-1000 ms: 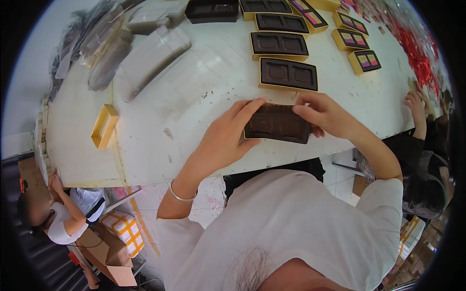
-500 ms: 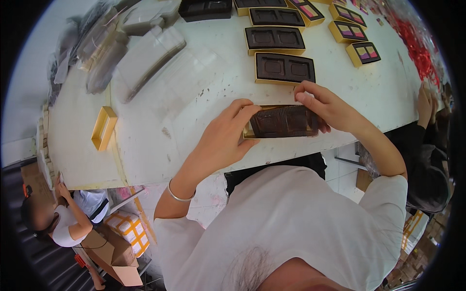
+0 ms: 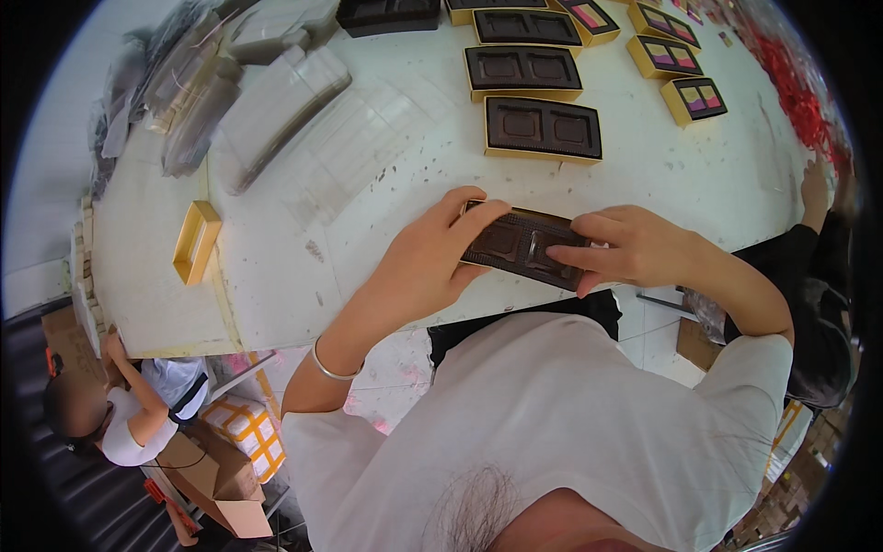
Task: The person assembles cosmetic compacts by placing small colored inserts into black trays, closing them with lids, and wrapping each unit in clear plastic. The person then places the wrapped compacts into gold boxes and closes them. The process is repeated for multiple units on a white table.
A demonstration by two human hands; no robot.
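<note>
Fingers of the left hand [image 3: 425, 255] clamp the brown two-cavity tray [image 3: 501, 243] mid-frame; the right hand [image 3: 641, 247] touches its right end, grip unclear. Light, even pressure should avoid bending it.

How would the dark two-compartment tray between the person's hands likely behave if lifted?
The tray is probably light, since it looks like a hollow moulded shell. Its ribbed edges likely add some stiffness. Its shiny surface may be slippery.

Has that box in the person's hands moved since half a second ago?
Yes. The held box has swung its right end down the view, away from the nearest box in the row.
</note>
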